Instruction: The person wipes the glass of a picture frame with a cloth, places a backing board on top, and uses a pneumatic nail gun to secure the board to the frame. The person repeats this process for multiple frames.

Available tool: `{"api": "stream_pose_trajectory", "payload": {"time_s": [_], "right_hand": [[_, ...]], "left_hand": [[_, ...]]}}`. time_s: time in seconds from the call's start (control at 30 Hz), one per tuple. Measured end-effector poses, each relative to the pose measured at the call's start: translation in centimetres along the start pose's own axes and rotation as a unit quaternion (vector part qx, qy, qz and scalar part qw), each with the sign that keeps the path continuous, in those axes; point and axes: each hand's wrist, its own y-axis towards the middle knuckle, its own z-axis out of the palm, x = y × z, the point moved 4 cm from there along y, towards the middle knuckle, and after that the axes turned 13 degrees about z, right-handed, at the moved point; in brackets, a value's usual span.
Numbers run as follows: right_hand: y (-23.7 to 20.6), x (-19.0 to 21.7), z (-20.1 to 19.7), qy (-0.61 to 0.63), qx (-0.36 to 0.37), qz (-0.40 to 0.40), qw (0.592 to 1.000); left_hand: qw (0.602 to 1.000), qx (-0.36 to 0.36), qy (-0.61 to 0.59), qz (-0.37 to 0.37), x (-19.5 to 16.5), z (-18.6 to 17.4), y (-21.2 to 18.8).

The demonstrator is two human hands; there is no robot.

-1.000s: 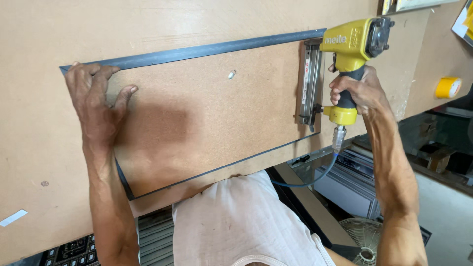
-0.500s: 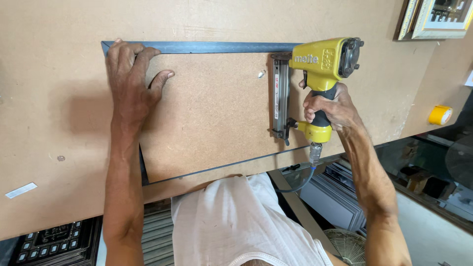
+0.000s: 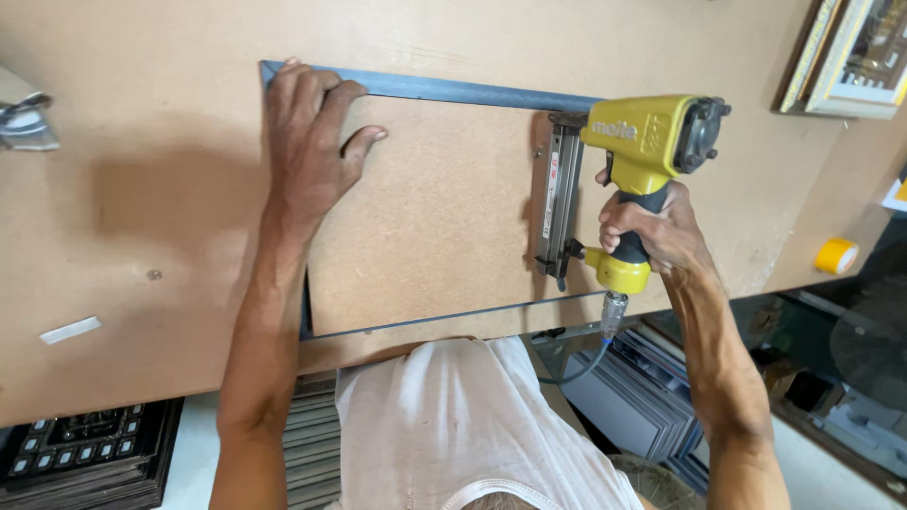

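The right hand [image 3: 657, 236] is wrapped tight around the dark grip of a yellow pneumatic nail gun [image 3: 628, 184], fingers closed on the handle, with the tool's metal magazine [image 3: 557, 208] standing on the brown backing board [image 3: 444, 212] just to that hand's left. A blue air hose [image 3: 590, 364] leaves the bottom of the gun's handle and drops past the near edge of the counter [image 3: 142, 208]. The left hand [image 3: 307, 142] lies flat and open, fingers spread and pointing away from the person, pressing on the far left corner of a thin grey picture frame [image 3: 453, 91]; it grips nothing. The frame lies face down on the counter between the two hands, its far rail running from the left fingertips across to the nose of the gun, and the backing board fills it. Well to the right of the right hand, a roll of yellow tape [image 3: 836, 255] sits at the counter's edge, and framed pictures [image 3: 850, 57] lean beyond it. Left of the left hand, a white strip of tape [image 3: 71, 330] lies on the bare board surface. Below the counter edge, stacks of frame mouldings [image 3: 642, 406] show.
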Motion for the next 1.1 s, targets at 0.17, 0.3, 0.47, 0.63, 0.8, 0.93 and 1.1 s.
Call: {"api": "stream_pose_trajectory", "payload": {"time_s": [0.17, 0.3, 0.47, 0.63, 0.8, 0.93, 1.1], "right_hand": [[0.7, 1.9, 6.2, -0.031, 0.074, 0.001, 0.997], [2.1, 3.3, 11.2, -0.067, 0.115, 0.002, 0.991], [2.6, 4.6, 14.4, -0.091, 0.121, 0.009, 0.988], [2.5, 5.0, 15.3, -0.096, 0.11, 0.012, 0.989], [2.3, 5.0, 15.2, -0.099, 0.095, 0.022, 0.99], [1.7, 5.3, 15.4, -0.125, 0.087, 0.018, 0.988], [0.8, 5.8, 16.6, -0.148, 0.089, 0.006, 0.985]], "left_hand": [[0.999, -0.021, 0.024, 0.017, 0.6, 0.4, 0.0], [0.998, -0.051, 0.022, 0.012, 0.9, 0.9, -0.3], [0.998, -0.068, 0.003, 0.0, 1.1, 1.6, -0.5], [0.998, -0.062, -0.003, -0.008, 1.3, 2.0, -0.5], [0.997, -0.071, -0.01, -0.01, 1.3, 2.4, -0.6], [0.997, -0.076, -0.021, -0.013, 1.4, 2.5, -0.4], [0.993, -0.083, -0.02, -0.075, 1.5, 1.1, -2.0]]}}
